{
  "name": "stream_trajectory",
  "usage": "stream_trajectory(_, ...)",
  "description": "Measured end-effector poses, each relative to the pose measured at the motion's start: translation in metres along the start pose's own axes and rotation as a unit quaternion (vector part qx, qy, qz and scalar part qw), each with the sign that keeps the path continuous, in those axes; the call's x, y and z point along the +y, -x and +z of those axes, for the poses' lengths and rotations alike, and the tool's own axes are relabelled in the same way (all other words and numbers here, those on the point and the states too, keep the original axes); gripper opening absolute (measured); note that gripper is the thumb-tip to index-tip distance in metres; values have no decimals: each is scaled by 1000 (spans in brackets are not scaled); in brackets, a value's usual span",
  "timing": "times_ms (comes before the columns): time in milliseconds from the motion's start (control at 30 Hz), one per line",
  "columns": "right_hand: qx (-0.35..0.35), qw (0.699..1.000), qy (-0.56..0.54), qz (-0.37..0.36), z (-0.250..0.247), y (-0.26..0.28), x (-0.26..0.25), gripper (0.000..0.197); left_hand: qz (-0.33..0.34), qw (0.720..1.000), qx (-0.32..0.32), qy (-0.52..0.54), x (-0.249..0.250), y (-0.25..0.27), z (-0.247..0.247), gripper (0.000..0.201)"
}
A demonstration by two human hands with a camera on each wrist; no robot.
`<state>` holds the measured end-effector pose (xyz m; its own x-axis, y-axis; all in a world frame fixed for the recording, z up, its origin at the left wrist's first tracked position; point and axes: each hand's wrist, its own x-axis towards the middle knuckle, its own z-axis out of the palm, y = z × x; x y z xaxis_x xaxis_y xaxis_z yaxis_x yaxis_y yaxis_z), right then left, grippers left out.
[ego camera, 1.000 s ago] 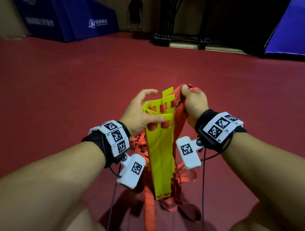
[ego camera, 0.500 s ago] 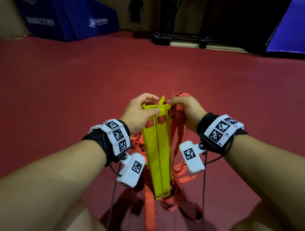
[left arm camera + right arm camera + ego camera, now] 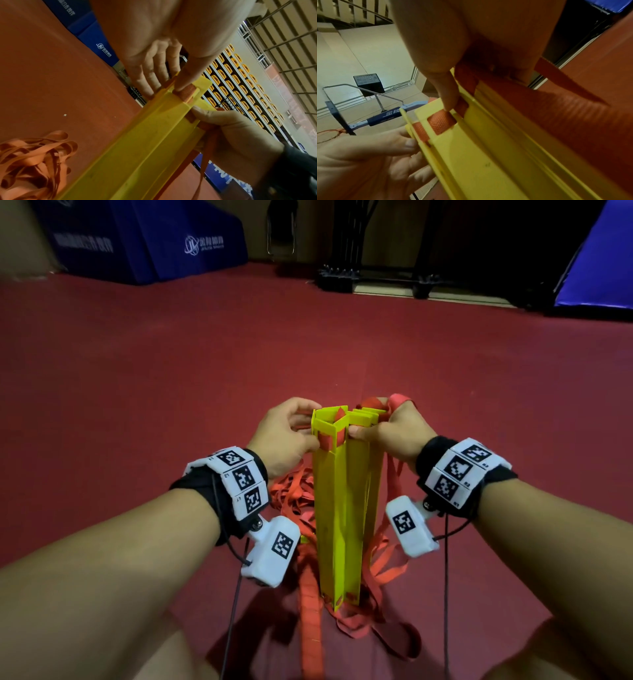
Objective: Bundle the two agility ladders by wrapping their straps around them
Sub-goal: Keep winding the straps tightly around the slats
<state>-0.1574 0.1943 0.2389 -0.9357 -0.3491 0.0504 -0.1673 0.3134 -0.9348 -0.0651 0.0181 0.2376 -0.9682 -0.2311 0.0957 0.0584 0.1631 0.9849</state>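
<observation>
A stack of yellow ladder rungs point(image 3: 342, 501) stands upright on the floor between my hands, with orange straps point(image 3: 294, 491) threaded through the slots at its top end. My left hand point(image 3: 305, 424) pinches the top left of the stack between thumb and fingers. My right hand point(image 3: 376, 426) curls round orange strap loops at the top right, and its thumb presses on the stack's side. The left wrist view shows my left hand point(image 3: 169, 83) on the rungs point(image 3: 137, 148), thumb on a strap. In the right wrist view my thumb point(image 3: 448, 94) sits on the rung ends point(image 3: 488, 155).
Loose orange strap lies piled on the red floor point(image 3: 137, 371) left of and below the stack point(image 3: 30, 155). Blue mats point(image 3: 154, 241) stand at the back left, another blue mat point(image 3: 596, 268) at the back right. A black rack point(image 3: 376, 275) stands along the far wall.
The fanned rung ends have been drawn together into one even stack. My right hand came down and in from the strap to the stack's top, and my left hand closed on it.
</observation>
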Motion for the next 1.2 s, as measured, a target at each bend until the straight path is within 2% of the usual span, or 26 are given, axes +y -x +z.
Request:
stream_trajectory(67,-20,1000,0,-7,-2,4,-2,45,-16,999,37,-18,-3,-2,2,50)
stream_trajectory(167,-26,999,22,-12,-4,4,1,66,-45,994,95,-38,0,-4,5,40)
stream_trajectory(267,-14,1000,-1,-5,-7,5,2,82,-65,989,115,-68,4,-4,7,29)
stream_trajectory(300,-9,1000,-11,-3,-7,5,3,79,-74,988,116,-69,5,-3,9,23)
stream_trajectory(400,-6,1000,-29,-3,-7,7,1,48,-91,990,102,-28,6,-1,14,13)
stream_trajectory(433,-16,999,-36,-8,-6,8,-1,43,-91,991,93,-12,8,-1,16,13)
stream_trajectory(500,-37,997,-60,-16,-3,10,-2,40,-85,994,63,17,10,1,17,15)
stream_trajectory(600,-53,992,-110,1,1,14,-9,33,-61,998,22,1,10,5,19,17)
stream_trajectory(733,-67,989,-130,19,2,16,-12,43,-9,998,15,-61,3,8,21,54)
stream_trajectory(833,-75,989,-126,16,4,20,-12,45,4,993,2,-117,0,9,21,69)
stream_trajectory(900,-93,988,-122,-1,5,25,-16,37,13,986,3,-164,2,12,21,70)
stream_trajectory(967,-106,988,-110,-13,5,27,-18,43,18,979,17,-205,5,13,21,62)
stream_trajectory(1200,-139,985,-97,-18,-5,37,-24,37,31,970,-2,-239,9,15,15,52)
